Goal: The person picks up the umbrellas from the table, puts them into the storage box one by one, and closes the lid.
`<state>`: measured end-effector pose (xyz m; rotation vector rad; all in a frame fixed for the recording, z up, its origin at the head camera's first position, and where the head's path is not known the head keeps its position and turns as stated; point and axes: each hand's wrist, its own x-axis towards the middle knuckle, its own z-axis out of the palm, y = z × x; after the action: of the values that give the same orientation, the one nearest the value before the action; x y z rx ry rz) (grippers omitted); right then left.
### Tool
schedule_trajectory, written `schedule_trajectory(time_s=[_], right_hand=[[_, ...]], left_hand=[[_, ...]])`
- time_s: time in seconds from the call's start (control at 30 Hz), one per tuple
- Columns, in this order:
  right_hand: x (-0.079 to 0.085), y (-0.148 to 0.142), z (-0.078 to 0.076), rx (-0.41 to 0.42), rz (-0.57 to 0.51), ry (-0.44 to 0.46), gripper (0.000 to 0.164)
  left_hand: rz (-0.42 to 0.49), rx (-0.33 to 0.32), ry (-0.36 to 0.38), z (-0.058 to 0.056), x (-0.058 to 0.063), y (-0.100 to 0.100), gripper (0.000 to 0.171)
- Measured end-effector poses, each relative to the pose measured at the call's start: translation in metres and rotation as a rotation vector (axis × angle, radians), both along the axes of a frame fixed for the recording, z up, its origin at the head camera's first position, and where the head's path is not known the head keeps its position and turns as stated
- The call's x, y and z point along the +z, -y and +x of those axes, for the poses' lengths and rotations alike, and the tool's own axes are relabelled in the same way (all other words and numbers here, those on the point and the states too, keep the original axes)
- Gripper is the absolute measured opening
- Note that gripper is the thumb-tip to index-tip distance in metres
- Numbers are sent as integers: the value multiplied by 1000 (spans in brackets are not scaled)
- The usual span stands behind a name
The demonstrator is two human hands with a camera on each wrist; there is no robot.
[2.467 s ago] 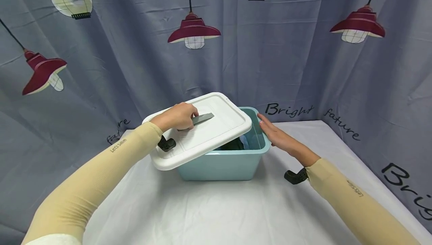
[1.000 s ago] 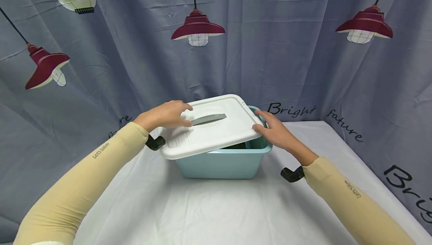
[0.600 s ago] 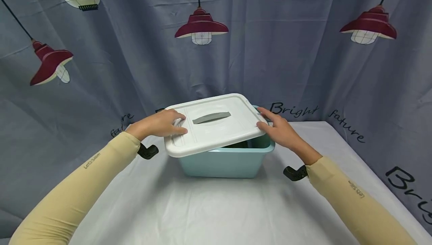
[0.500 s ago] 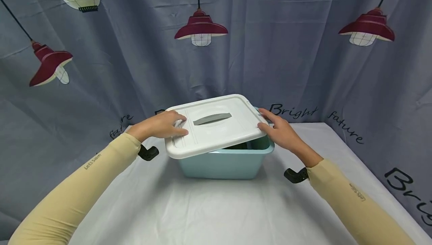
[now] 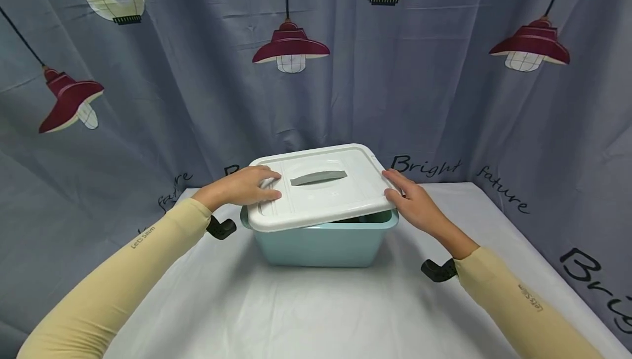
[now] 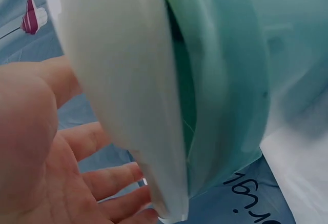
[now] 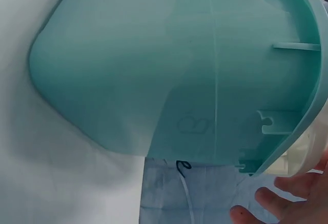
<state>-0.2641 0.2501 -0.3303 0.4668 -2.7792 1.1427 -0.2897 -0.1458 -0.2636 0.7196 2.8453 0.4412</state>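
A white lid with a grey handle lies askew over a light blue-green plastic tub. A gap shows at the front right, between lid and tub rim; the contents are too dark to make out. My left hand rests on the lid's left end with thumb and fingers spread; the left wrist view shows the fingers fairly straight against it. My right hand touches the lid's right edge with thumb and fingertips. In the right wrist view its lower fingers stretch out beside the lid corner.
The tub stands on a white cloth-covered table. Close behind it hangs a grey-blue curtain printed with lamps and lettering. A black wrist mount sits below the left wrist, another black mount below the right.
My left hand has let go of the handle and moved to the lid's left end. The lid has shifted right over the tub. My right hand has gone from the tub's rim to the lid's edge.
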Motion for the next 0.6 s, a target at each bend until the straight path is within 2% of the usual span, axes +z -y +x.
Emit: schedule_trajectory(time_s=[0.1, 0.2, 0.37, 0.6], right_hand=[[-4, 0, 4, -4, -5, -7, 59], [0, 0, 7, -11, -8, -12, 60], [-2, 3, 13, -15, 21, -12, 61], [0, 9, 16, -9, 48, -42, 64]], left_hand=[[21, -2, 9, -4, -7, 0, 64], [49, -5, 1, -7, -6, 0, 64], [60, -24, 6, -7, -11, 4, 61], [37, -17, -1, -8, -7, 7, 58]])
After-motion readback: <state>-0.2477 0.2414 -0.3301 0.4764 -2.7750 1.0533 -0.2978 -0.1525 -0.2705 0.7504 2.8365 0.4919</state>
